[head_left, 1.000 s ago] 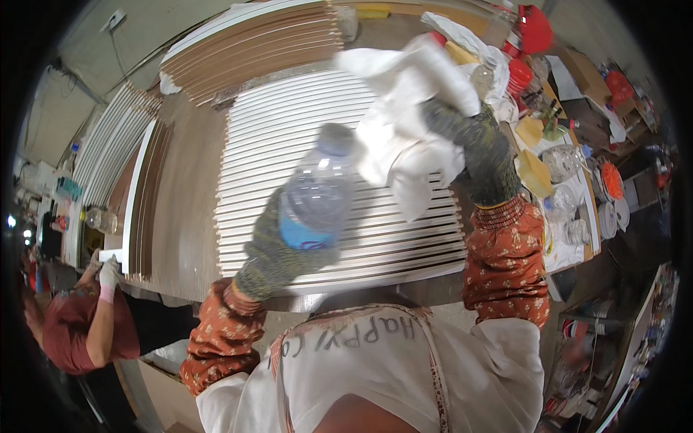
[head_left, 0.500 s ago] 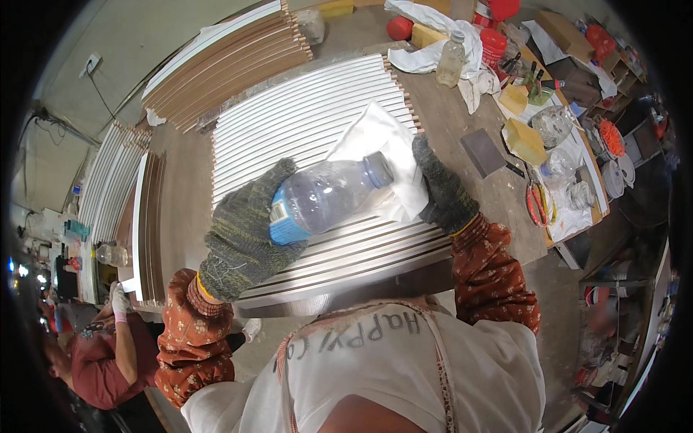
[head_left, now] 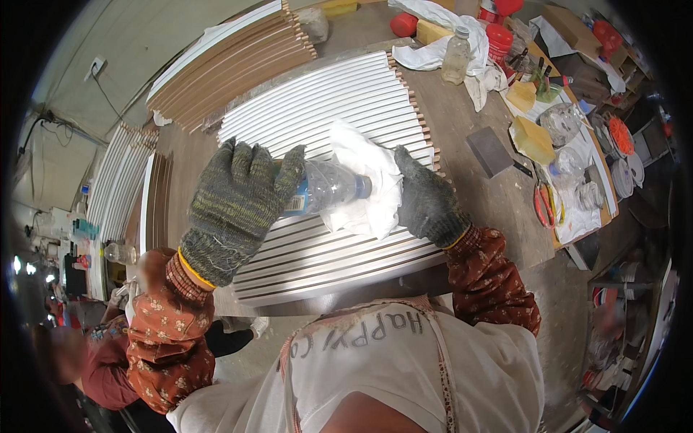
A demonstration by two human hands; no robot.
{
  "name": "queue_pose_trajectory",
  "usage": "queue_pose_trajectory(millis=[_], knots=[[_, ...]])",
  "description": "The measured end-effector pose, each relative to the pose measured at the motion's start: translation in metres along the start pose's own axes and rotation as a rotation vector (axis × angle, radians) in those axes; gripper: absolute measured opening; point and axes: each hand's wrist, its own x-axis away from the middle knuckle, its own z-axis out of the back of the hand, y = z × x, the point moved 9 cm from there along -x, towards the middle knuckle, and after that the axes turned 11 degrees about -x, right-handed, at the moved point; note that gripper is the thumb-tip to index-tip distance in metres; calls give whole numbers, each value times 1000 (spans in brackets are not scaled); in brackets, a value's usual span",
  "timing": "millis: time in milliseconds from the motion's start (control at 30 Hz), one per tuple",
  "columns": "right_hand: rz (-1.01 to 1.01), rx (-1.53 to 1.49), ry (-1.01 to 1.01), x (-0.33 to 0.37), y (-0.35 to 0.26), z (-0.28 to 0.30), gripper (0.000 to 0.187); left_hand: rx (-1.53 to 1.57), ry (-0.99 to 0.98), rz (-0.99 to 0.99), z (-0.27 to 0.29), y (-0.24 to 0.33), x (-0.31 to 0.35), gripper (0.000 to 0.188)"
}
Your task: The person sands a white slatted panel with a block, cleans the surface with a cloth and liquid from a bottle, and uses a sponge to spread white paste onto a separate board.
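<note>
A dark green knitted glove covers my left hand (head_left: 234, 206), which grips a clear plastic bottle (head_left: 328, 182) with a blue label. The bottle lies on its side in the air, its neck pointing right against a crumpled white cloth (head_left: 361, 155). My right hand (head_left: 433, 206), in a similar glove, holds that cloth from its right side; its fingers are partly hidden behind it. Below both hands a row of long white strips (head_left: 325, 94) with brown ends lies side by side on the workbench (head_left: 462, 108).
Stacked brown and white strips (head_left: 231, 68) stand at the far left. On the right are a dark block (head_left: 489, 151), yellow sponges (head_left: 533, 141), red-handled scissors (head_left: 543, 206) and a jar (head_left: 455, 56). Another person (head_left: 108, 361) works at the lower left.
The bottle has shifted left and its neck has met the cloth. My left hand has turned, its back now covering more of the bottle. My right hand has drawn slightly left with the cloth.
</note>
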Motion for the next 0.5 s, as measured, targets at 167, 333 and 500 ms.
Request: queue_pose_trajectory(millis=[167,333,500], knots=[[80,143,37,8,-15,8,63,-110,11,-35,6,1,-7,62],[127,499,107,15,-24,26,59,-119,94,24,11,-10,-10,59],[140,440,116,15,-26,29,57,-121,112,16,22,-16,-14,58]])
